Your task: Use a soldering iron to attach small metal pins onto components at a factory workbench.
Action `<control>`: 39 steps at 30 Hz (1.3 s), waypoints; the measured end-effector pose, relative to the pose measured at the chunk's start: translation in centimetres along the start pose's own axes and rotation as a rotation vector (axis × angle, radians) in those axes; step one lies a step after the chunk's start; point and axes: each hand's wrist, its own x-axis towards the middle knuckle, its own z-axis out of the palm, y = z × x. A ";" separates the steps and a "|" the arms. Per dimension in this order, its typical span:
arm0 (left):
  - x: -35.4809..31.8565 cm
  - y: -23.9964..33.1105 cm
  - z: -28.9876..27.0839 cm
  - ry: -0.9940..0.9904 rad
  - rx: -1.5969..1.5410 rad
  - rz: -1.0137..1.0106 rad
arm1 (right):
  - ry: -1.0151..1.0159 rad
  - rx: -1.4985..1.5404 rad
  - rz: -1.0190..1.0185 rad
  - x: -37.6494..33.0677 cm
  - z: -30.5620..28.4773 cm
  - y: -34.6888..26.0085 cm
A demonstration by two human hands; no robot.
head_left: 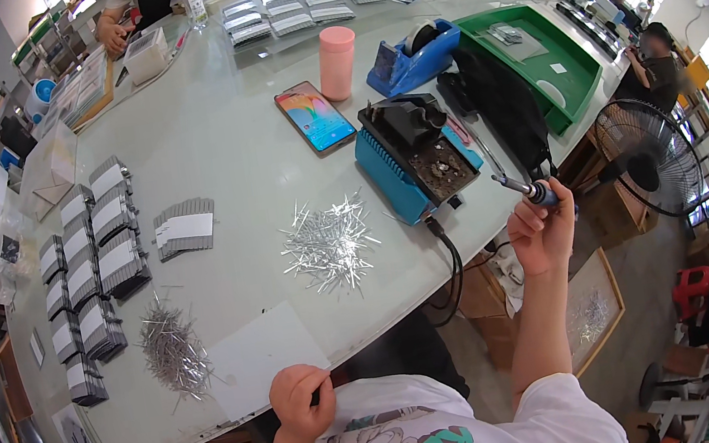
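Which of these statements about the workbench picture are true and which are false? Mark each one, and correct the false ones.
1. The right hand holds a soldering iron. True.
2. The left hand rests on the phone. False: it is closed at the near table edge, beside a white sheet; the phone lies far from it, near the pink cylinder.
3. A pile of thin silvery pins lies on the table in front of the blue soldering station. True.
4. The green tray sits at the table's left end. False: it is on the right, behind the blue tape dispenser.
5. Stacks of small grey parts line the left side. True.
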 end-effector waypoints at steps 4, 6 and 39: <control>-0.1 0.0 0.1 -0.001 0.004 0.001 | 0.056 -0.070 -0.066 0.1 0.8 0.8; -0.1 -0.1 0.1 0.000 0.007 0.011 | 0.247 -0.486 -0.432 0.5 1.7 1.8; -0.2 -0.1 0.2 -0.012 0.032 0.028 | -0.189 -1.360 -0.713 -1.1 4.0 0.8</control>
